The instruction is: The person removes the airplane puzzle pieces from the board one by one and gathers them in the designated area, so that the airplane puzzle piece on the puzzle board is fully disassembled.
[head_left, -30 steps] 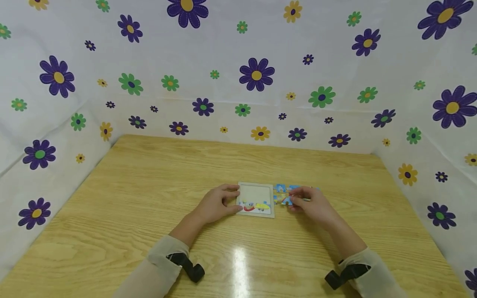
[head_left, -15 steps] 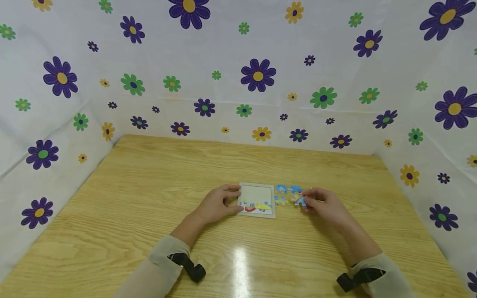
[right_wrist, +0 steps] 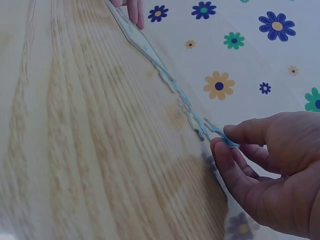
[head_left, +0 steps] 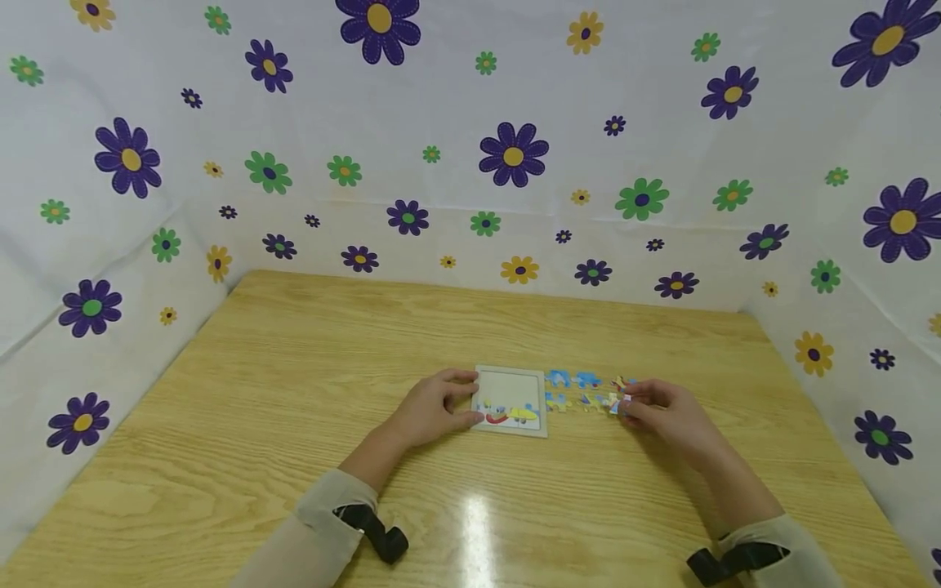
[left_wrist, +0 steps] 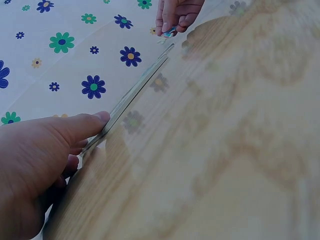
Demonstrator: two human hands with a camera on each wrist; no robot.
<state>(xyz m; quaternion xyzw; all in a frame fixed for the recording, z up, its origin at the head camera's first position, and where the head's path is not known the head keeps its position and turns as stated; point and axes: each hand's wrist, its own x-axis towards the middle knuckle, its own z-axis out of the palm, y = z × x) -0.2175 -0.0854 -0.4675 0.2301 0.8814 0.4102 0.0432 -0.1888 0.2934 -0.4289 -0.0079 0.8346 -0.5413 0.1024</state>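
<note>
A square puzzle board (head_left: 512, 389) with a pale frame lies on the table; colored picture parts run along its near edge, and the rest of its inside is bare. My left hand (head_left: 439, 411) grips its left edge, with the thumb (left_wrist: 90, 125) on the frame in the left wrist view. Right of the board, my right hand (head_left: 667, 415) pinches a jigsaw piece (right_wrist: 229, 142) between thumb and fingertips, tilted up in the right wrist view. A yellowish jigsaw piece (head_left: 591, 403) lies just left of those fingertips.
Blue jigsaw pieces (head_left: 586, 380) lie in a row right of the board, with another piece (head_left: 556, 403) nearer. A red and yellow piece (head_left: 620, 382) is beside the right fingers. Flower-patterned cloth (head_left: 441, 188) stands around the wooden table (head_left: 331, 327).
My right hand has moved right, sliding one jigsaw piece away from the board and letting it go, and now pinches another. The left hand stays on the board. The head view shifts slightly.
</note>
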